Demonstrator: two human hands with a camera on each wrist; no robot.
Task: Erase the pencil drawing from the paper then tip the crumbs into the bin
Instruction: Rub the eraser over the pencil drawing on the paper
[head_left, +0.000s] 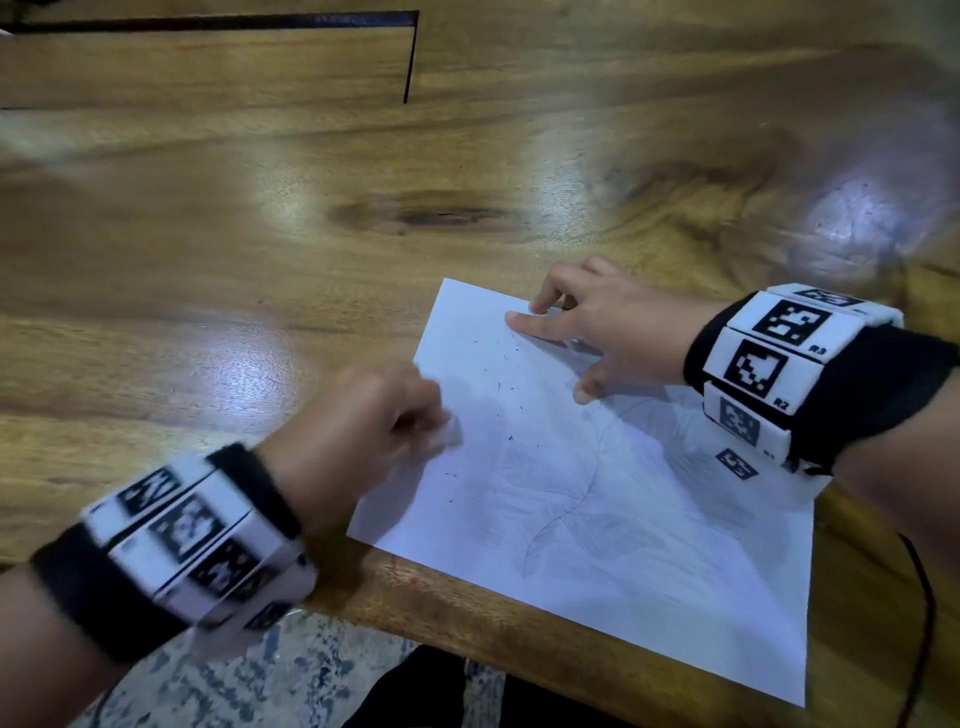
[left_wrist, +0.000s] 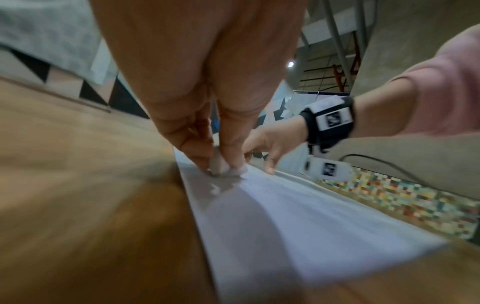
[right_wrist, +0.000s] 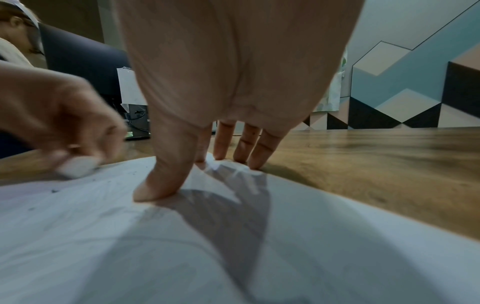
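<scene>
I have the paper (head_left: 597, 467) lying flat near the front edge of the wooden table (head_left: 260, 234), its near right corner close to that edge. My left hand (head_left: 358, 431) pinches a small white eraser (head_left: 451, 432) between thumb and fingers and holds it down on the sheet near its left edge; the hand is blurred, so I judge I am mid-stroke. My right hand (head_left: 602, 332) is spread, with the thumb and straight fingertips pressing the far corner down to pin the sheet. Faint pencil lines (head_left: 566, 514) curve across the middle and lower half, so much of the drawing is left to rub out. Dark crumbs (head_left: 498, 387) lie scattered over the upper left part. The sheet is thin, light and floppy; I judge it will buckle or tear under hard rubbing unless pinned close to the eraser, and the glossy table lets it slide. For tipping, I would lift it by 2 opposite edges and curl it into a trough so the crumbs stay in. A black cable (head_left: 919, 597) runs along the right side of the table, near the sheet's right edge. I see no bin in any view.
</scene>
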